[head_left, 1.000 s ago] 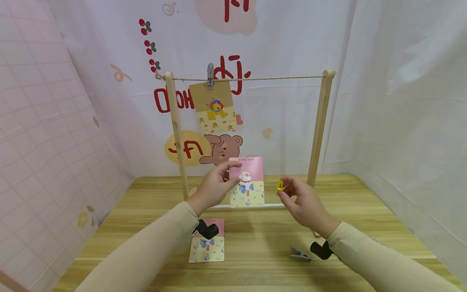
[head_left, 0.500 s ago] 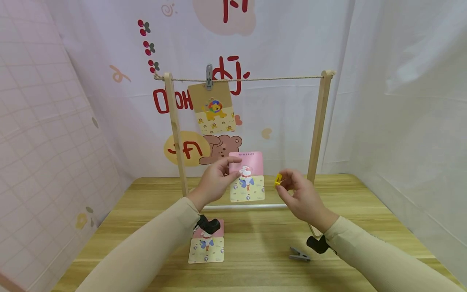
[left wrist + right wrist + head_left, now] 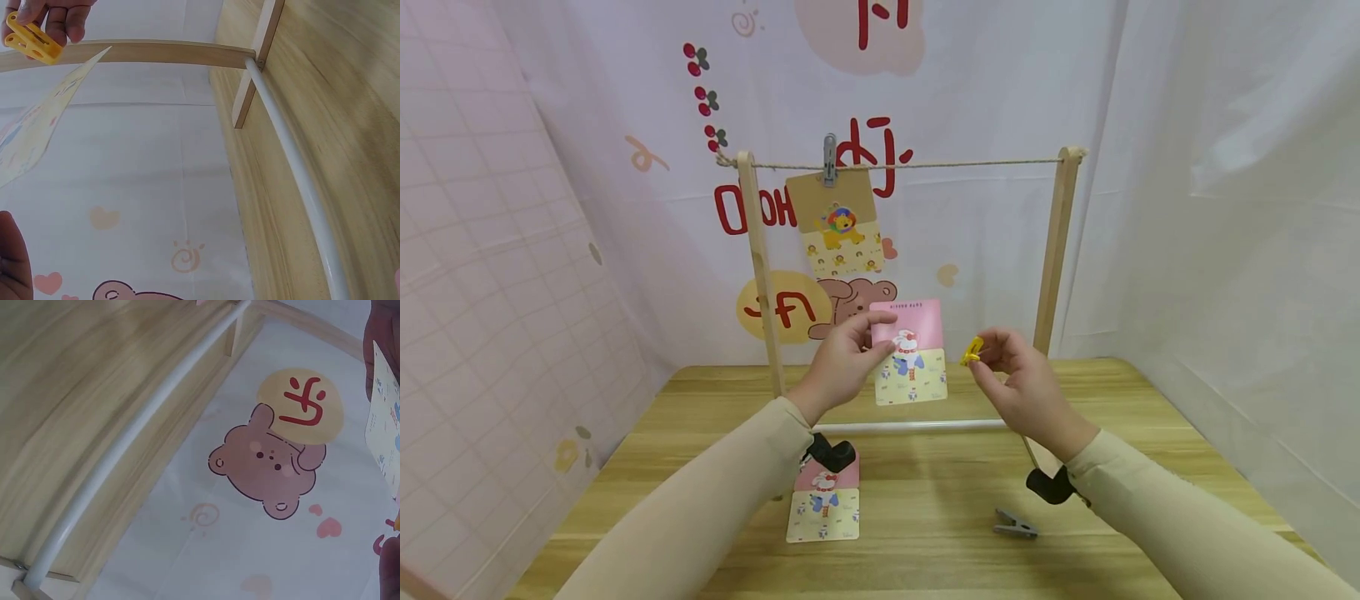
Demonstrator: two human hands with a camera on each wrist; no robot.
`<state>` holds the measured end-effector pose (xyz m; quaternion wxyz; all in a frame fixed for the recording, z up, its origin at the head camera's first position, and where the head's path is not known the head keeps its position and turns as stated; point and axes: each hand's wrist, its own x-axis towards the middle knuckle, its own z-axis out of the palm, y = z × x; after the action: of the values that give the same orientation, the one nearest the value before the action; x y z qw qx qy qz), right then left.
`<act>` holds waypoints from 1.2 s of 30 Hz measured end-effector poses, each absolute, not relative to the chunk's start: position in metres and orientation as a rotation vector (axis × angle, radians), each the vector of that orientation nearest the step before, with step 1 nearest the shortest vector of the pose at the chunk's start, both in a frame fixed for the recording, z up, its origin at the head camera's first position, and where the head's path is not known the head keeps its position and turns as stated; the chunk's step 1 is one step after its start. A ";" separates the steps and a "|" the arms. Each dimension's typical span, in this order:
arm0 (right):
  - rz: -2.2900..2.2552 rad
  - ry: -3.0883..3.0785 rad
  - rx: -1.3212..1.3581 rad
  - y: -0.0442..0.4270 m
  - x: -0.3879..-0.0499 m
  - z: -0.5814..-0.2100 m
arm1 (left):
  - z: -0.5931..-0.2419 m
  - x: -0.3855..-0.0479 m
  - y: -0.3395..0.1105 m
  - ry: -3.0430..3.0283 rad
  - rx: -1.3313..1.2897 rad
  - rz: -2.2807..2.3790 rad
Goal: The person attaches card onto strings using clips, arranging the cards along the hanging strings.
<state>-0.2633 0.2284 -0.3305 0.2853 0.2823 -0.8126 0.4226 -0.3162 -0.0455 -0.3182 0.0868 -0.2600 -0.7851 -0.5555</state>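
My left hand [image 3: 840,364] pinches a pink and pale yellow card [image 3: 917,367] with a white rabbit-like figure by its left edge, thumb in front. The card hangs upright in the air, below the rope. To its right, my right hand [image 3: 1026,383] pinches a yellow clothespin [image 3: 972,351] between thumb and fingers, apart from the card. The left wrist view also shows the yellow clothespin [image 3: 32,40] beyond the card [image 3: 47,119]. Only a small part of each hand shows in its own wrist view.
A rope [image 3: 962,163] spans two wooden posts. On it a grey clothespin [image 3: 829,160] holds a brown lion card [image 3: 841,225]. A second pink card [image 3: 823,515] and a grey clothespin [image 3: 1016,523] lie on the table [image 3: 925,558]. A white bar [image 3: 917,427] joins the posts low down.
Both hands have risen somewhat, the left with the pink card and the right with the yellow clothespin. The clothespin has tilted in the fingers.
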 end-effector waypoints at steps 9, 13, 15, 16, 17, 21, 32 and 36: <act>1.155 -2.116 0.772 0.225 -0.266 -0.321 | -0.308 -0.316 -0.044 -2.308 -0.783 -1.640; 1.165 -2.104 0.770 0.224 -0.268 -0.317 | -0.304 -0.317 -0.042 -2.294 -0.801 -1.644; 1.169 -2.103 0.766 0.223 -0.269 -0.314 | -0.302 -0.318 -0.041 -2.285 -0.818 -1.655; 1.171 -2.102 0.764 0.223 -0.269 -0.313 | -0.300 -0.319 -0.041 -2.281 -0.826 -1.660; 1.174 -2.100 0.765 0.223 -0.270 -0.312 | -0.299 -0.319 -0.040 -2.277 -0.833 -1.665; 1.183 -2.087 0.767 0.222 -0.271 -0.307 | -0.293 -0.322 -0.040 -2.268 -0.860 -1.676; 1.191 -2.037 0.772 0.219 -0.271 -0.288 | -0.272 -0.326 -0.037 -2.270 -0.901 -1.657; 1.222 -2.015 0.776 0.217 -0.271 -0.279 | -0.264 -0.328 -0.036 -2.259 -0.890 -1.639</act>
<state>-0.2715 0.2170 -0.2787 0.3241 0.2960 -0.7683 0.4660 -0.3279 -0.0365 -0.2636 0.1057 -0.3022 -0.7669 -0.5563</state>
